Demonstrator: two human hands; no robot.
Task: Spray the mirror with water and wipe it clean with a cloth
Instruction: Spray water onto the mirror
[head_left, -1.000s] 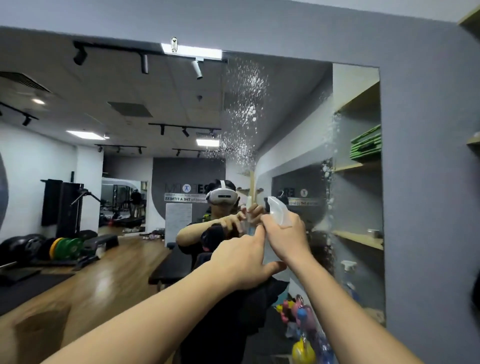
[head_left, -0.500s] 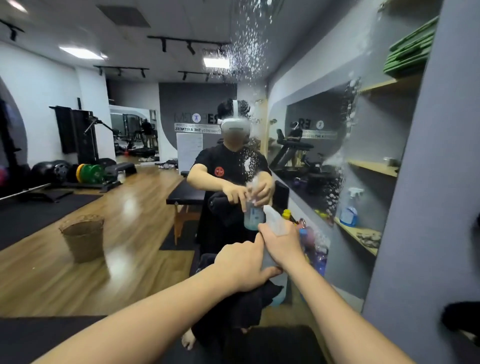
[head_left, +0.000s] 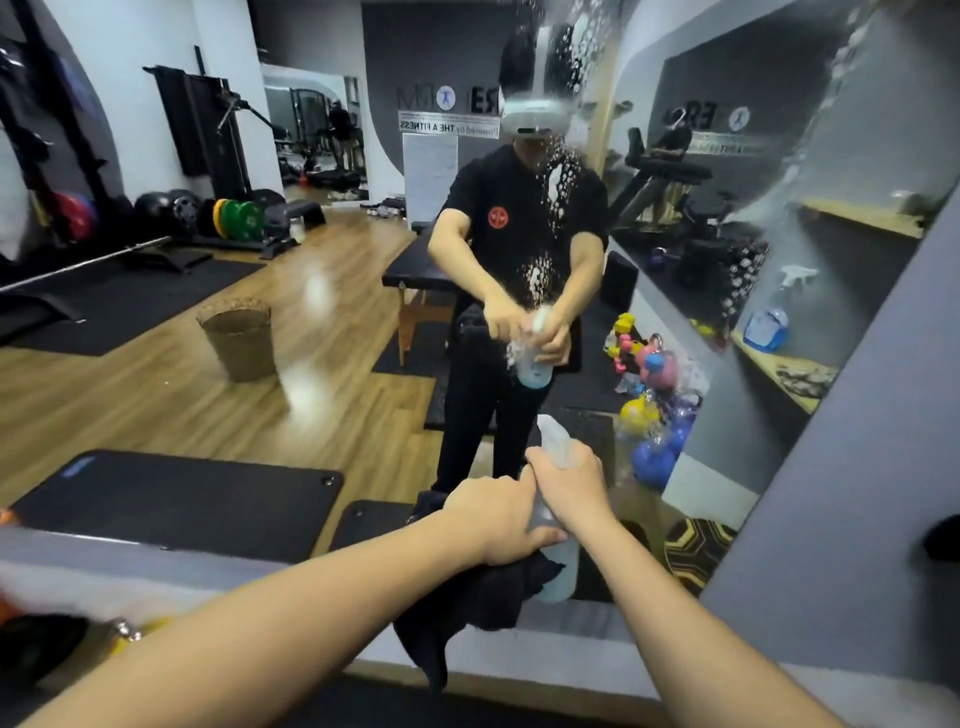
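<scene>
The big wall mirror (head_left: 311, 312) fills most of the view, with streaks of water droplets (head_left: 556, 182) running down its middle and right side. My right hand (head_left: 571, 483) grips the head of a translucent spray bottle (head_left: 558, 577) with pale blue liquid, its nozzle towards the glass. My left hand (head_left: 498, 519) wraps the bottle's body from the left and holds a black cloth (head_left: 467, 608) that hangs below it. Both hands are close in front of the mirror's lower part. The reflection shows the same pose.
A grey wall (head_left: 831, 519) borders the mirror on the right, with a dark hook (head_left: 943, 538) on it. The mirror's grey lower frame (head_left: 156, 561) runs under my arms. Blurred weights (head_left: 124, 631) lie at the lower left. The gym floor, basket and kettlebells are reflections.
My view has tilted down from the mirror's top to its lower part. Both hands and the bottle came down with it, and droplets now reach lower on the glass.
</scene>
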